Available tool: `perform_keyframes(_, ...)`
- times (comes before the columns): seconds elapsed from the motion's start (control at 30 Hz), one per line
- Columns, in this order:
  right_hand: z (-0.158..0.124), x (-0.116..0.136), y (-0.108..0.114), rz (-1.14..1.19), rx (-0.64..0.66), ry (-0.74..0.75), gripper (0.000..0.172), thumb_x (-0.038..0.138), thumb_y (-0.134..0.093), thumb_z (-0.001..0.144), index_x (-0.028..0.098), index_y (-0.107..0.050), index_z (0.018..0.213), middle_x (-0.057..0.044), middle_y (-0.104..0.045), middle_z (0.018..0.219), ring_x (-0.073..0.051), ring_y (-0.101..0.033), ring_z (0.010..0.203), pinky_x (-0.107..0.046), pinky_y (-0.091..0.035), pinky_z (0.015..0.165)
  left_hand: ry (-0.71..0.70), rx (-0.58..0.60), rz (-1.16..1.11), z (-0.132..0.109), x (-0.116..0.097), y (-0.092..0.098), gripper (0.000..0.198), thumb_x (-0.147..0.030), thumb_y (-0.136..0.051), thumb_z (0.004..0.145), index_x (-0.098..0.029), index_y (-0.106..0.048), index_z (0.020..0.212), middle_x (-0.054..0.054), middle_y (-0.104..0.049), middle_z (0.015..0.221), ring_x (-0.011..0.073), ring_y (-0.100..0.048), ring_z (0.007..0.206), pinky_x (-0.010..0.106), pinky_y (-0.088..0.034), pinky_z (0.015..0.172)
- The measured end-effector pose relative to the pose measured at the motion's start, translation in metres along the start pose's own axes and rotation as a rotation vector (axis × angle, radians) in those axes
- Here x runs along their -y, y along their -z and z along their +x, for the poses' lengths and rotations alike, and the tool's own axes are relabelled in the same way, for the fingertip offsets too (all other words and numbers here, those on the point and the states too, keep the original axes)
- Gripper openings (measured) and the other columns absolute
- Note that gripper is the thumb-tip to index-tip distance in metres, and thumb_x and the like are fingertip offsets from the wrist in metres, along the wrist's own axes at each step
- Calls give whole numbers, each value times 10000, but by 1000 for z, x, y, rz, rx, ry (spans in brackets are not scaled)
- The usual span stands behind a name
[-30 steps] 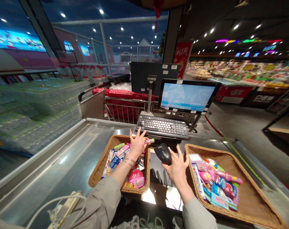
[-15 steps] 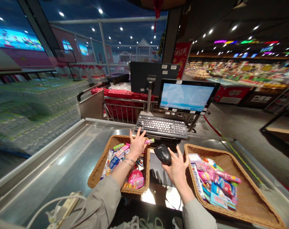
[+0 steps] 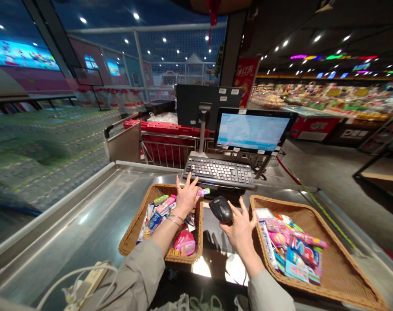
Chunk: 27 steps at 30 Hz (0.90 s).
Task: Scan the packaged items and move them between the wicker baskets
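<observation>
Above the far right corner of the left wicker basket (image 3: 125, 239), my left hand (image 3: 187, 198) pinches a small pink and green candy tube (image 3: 203, 191), its other fingers spread. Bracelets circle that wrist. My right hand (image 3: 240, 225) grips a black handheld barcode scanner (image 3: 221, 209) between the two baskets, its head turned toward the candy tube without touching it. Colourful packaged sweets (image 3: 155, 220) fill the left basket, a round pink pack (image 3: 185, 242) among them. More packets (image 3: 293, 248) lie in the left part of the right wicker basket (image 3: 348, 276).
A keyboard (image 3: 220, 170) and a lit monitor (image 3: 252, 131) stand behind the baskets on the steel counter (image 3: 99, 207). A power strip (image 3: 89, 280) with white cables lies at the near left. Beyond the counter is a metal shopping cart (image 3: 164, 149).
Both hands, the candy tube and the scanner hold nearly the same positions. Only a very slight shift of the whole view shows.
</observation>
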State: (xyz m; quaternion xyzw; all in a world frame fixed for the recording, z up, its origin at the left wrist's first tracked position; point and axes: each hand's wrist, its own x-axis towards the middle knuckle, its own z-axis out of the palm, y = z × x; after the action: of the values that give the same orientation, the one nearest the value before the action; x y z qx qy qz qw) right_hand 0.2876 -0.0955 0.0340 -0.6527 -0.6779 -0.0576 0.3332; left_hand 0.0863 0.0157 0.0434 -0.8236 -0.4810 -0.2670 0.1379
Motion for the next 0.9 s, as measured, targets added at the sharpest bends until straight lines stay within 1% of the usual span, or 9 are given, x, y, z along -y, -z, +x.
perform_keyframes(0.17,0,0,1,-8,-3,3,268,294,-596,755,254,-722,988,-80,-675,1224,-340,-349,1388,-648,-98,1096,1,-4,-3,0,-1,-1,43,-215,-634,818,-228,-657,851,61,-514,1452,343,-262,1457,760,7,1127)
perform_keyframes(0.33,0,1,4,-4,10,-11,247,270,-606,743,269,-725,960,-52,-674,1233,-340,-346,1392,-653,-105,1094,0,-7,8,1,-2,-1,55,-215,-640,816,-231,-654,867,45,-509,1458,332,-271,1456,750,13,1134)
perform_keyframes(0.5,-2,-6,5,-10,-11,-6,230,270,-609,750,266,-717,953,-47,-665,1249,-323,-329,1405,-649,-99,1106,-24,-11,-3,5,-6,-2,39,-225,-631,823,-226,-655,853,65,-522,1446,343,-268,1455,753,12,1129)
perform_keyframes(0.67,-5,-16,8,-23,-28,-2,194,279,-606,761,253,-718,917,-62,-655,1264,-330,-311,1411,-663,-80,1101,-48,-15,-22,12,-15,-4,28,-236,-629,826,-221,-651,836,72,-521,1446,349,-250,1460,759,15,1124)
perform_keyframes(0.77,-6,-21,14,-22,-16,-41,171,274,-607,756,253,-723,880,-59,-648,1277,-347,-327,1395,-663,-99,1090,-61,-14,-37,17,-22,-7,17,-231,-629,827,-220,-638,818,66,-523,1444,347,-242,1463,759,16,1125)
perform_keyframes(0.9,-7,-26,22,-33,-7,-92,145,263,-605,750,251,-724,831,-48,-648,1280,-353,-342,1382,-654,-112,1092,-96,-10,-54,25,-32,-10,12,-225,-627,832,-222,-631,821,54,-524,1444,344,-272,1453,763,10,1124)
